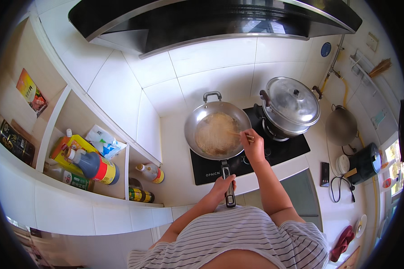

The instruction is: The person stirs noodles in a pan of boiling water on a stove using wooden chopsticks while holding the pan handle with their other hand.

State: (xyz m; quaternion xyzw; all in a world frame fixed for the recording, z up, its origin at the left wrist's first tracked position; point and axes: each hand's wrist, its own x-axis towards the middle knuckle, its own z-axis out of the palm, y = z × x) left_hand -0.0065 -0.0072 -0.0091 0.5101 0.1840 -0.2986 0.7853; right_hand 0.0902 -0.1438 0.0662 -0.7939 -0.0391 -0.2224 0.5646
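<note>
A steel wok [191, 129] with a loop at its far rim sits over the left part of the black gas hob [202, 168]. Inside it, noodle-like food [215, 134] lies in bubbling or foamy liquid. My left hand [222, 186] is closed around the wok's long handle [230, 198], near my body. Above the wok's right rim, my right hand [253, 144] grips wooden chopsticks [235, 133]; their far ends reach into the food. A lidded steel pot [291, 104] stands on the hob's right burner, beyond my right hand.
Left, shelves [55, 127] hold sauce bottles [94, 166] and packets. An oil bottle [150, 173] stands beside them. Right are a small pan [341, 126], a phone [325, 174], a dark cylindrical appliance [365, 164] with a cord, and a red cloth [342, 242]. A range hood [205, 27] hangs above.
</note>
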